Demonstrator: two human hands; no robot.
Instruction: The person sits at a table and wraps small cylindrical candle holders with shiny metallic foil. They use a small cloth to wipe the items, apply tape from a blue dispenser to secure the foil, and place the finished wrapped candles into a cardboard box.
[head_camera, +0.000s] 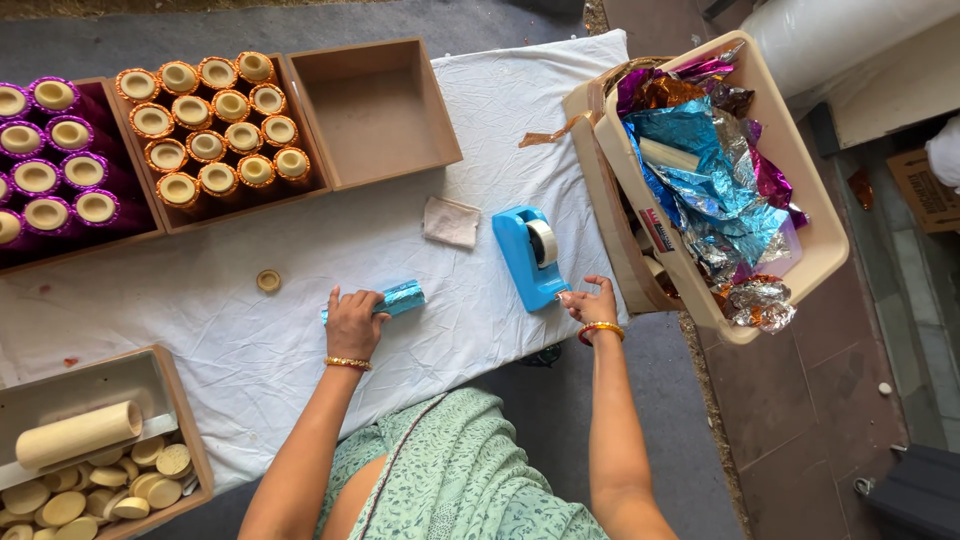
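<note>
While the left hand (352, 322) presses flat on a blue foil-wrapped tube (392, 299) lying on the white cloth (250, 340), fingers together over it, the right hand (590, 301) pinches at the front end of the blue tape dispenser (530, 256); whether tape sits between those fingertips I cannot tell. Judging by the trays, much is done: purple-wrapped tubes (55, 150) and orange-wrapped tubes (210, 125) stand packed, one box (375, 110) beside them holds nothing, and bare tubes and discs (85, 470) wait unwrapped.
</note>
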